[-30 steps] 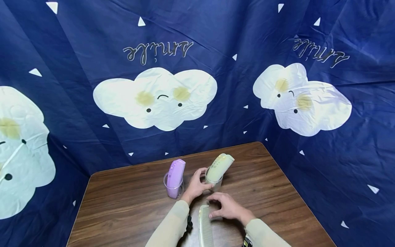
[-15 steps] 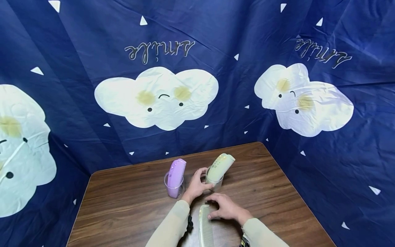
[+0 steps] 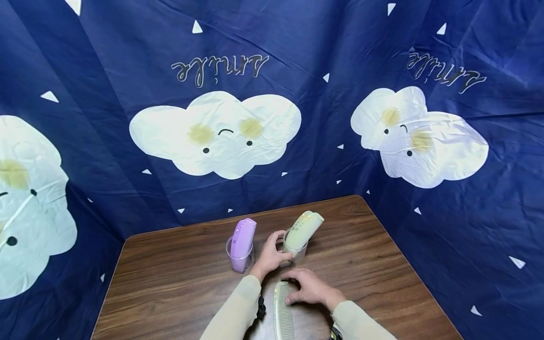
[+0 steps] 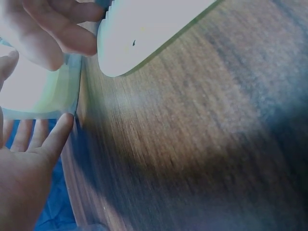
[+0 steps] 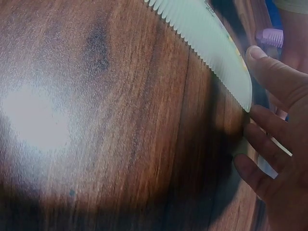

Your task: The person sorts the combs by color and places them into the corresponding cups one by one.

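My left hand holds a clear plastic cup, thumb in front and fingers round the side. Pale green combs lean to the right in that cup; they overlap, and their lower ends are partly hidden. Flat on the table lies another pale green comb, teeth facing right. At its far end is my right hand, fingers loosely bent. In the right wrist view the thumb lies beside the comb's back, and the forefinger is at its tip; I cannot tell if they touch it.
Left of my left hand stands a second clear cup with a purple comb upright in it. The wooden table ends at a dark blue curtain printed with clouds, behind and at both sides.
My right hand has shifted slightly left, closer to the far end of the comb on the table. The left hand and both cups stay put.
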Available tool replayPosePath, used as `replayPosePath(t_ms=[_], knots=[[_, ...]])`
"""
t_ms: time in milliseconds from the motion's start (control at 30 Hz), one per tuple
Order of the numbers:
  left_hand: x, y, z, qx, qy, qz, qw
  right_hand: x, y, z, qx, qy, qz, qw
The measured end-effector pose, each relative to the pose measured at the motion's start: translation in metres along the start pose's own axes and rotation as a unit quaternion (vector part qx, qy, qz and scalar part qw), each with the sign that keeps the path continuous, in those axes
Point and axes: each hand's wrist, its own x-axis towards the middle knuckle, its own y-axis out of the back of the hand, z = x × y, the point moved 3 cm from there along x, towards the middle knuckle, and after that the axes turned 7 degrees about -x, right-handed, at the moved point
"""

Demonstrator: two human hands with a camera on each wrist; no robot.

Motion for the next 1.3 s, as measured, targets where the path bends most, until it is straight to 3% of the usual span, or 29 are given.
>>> replayPosePath(t_ms=[367, 967, 1300], knots=[[-0.001, -0.001, 0.003, -0.005, 0.001, 0.0, 1.0, 0.003, -0.009, -0.003, -0.041, -0.012, -0.023, 0.9988], [-0.001, -0.001, 0.004, -0.006, 0.003, 0.004, 1.0, 0.006, -0.015, -0.005, -0.041, -0.027, -0.043, 0.9979], [0.006, 0.003, -0.032, 0.0, 0.008, 0.027, 0.9996, 0.005, -0.018, -0.008, -0.012, -0.043, -0.04, 0.9982]])
